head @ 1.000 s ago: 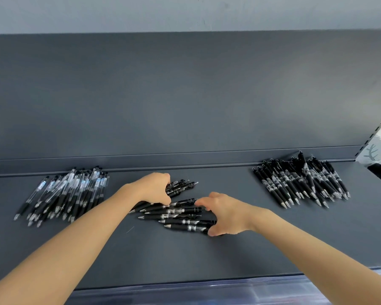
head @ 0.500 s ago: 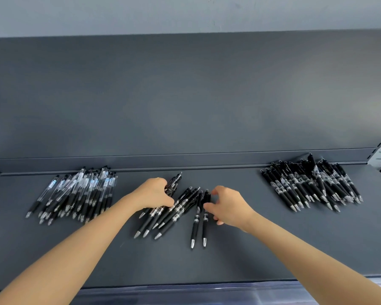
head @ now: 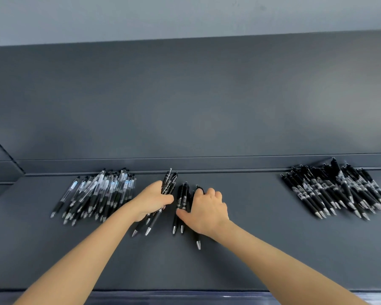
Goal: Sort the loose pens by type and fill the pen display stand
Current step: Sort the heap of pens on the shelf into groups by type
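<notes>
On the dark grey shelf (head: 262, 249) lie three groups of pens. A pile of clear-barrelled pens (head: 97, 194) sits at the left, a pile of black printed pens (head: 337, 190) at the right. In the middle, my left hand (head: 151, 200) grips a bunch of black pens (head: 168, 181), their silver tips pointing towards me. Beside it my right hand (head: 207, 209) curls round several more black pens (head: 182, 200), thumb pressed on their barrels; one pen tip (head: 198, 245) sticks out under the palm.
A raised lip (head: 229, 165) runs along the back of the shelf, below a tall grey back panel (head: 196, 102). The front shelf edge (head: 185, 292) has a clear strip. A side wall (head: 0, 164) closes the left end.
The middle pens, lying crosswise a second ago, now lie lengthwise with tips towards me. Both hands have gathered them into two tighter bunches, and the view has shifted left.
</notes>
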### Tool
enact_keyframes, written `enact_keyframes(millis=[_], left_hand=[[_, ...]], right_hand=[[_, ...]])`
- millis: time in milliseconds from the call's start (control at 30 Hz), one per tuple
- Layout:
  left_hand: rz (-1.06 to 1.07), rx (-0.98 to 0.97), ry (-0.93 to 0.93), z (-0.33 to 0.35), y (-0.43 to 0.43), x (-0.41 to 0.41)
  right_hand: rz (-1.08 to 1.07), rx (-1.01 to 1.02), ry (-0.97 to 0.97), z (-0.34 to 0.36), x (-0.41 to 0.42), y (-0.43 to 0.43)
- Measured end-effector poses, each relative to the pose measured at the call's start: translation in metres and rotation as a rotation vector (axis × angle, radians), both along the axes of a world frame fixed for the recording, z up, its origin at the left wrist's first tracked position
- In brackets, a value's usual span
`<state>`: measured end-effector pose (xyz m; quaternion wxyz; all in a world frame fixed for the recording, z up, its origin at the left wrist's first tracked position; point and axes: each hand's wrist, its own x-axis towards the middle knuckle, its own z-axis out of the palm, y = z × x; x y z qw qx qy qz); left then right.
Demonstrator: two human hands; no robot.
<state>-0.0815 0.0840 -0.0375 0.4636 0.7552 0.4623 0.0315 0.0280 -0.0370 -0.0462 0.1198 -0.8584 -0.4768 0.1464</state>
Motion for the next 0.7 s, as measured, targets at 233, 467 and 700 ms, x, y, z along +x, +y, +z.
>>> enact_keyframes(millis=[233, 467, 700], left_hand=[[0.083, -0.116, -0.145, -0.005, 0.009, -0.007], [0.059, -0.012, -0.062, -0.012, 0.01, 0.007], [-0.048, 0.251, 0.066, -0.01, -0.001, 0.033]], right_hand=[[-0.03, -0.072, 0.041, 0.006, -0.003, 0.015], [-0.088, -0.127, 0.065, 0.01, -0.004, 0.016], [-0.138, -0.15, 0.047, 0.011, 0.004, 0.011]])
